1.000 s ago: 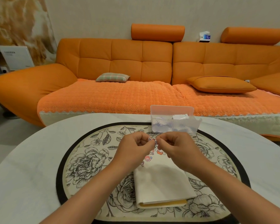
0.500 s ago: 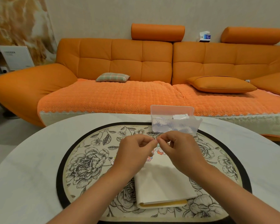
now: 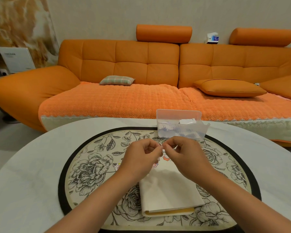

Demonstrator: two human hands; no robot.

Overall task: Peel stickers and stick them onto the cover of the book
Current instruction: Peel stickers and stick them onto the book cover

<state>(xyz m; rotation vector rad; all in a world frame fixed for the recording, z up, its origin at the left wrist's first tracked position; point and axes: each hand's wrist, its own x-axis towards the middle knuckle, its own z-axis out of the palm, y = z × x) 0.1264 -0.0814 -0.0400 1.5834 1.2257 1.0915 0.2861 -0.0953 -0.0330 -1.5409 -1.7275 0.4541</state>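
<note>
Sticker [image 3: 163,149], tiny, was pinched between curled fingers of left hand [image 3: 139,158] and right hand [image 3: 186,157], over 12 o'clock end of book [image 3: 170,194]. Book lay closed on tabletop mat [image 3: 91,170]. Best approach seemed: lift 1 corner slowly, keep adhesive off fingertips.

Left hand [image 3: 141,159] and right hand [image 3: 187,158] in a shared pinch on a small sticker [image 3: 162,147] above the cream book [image 3: 170,192].

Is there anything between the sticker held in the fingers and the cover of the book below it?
Nothing visible does. The left hand and the right hand pinch the sticker above the far end of the book, whose near cover lies bare. The clear plastic box stands beyond the book, out of the way.
</note>
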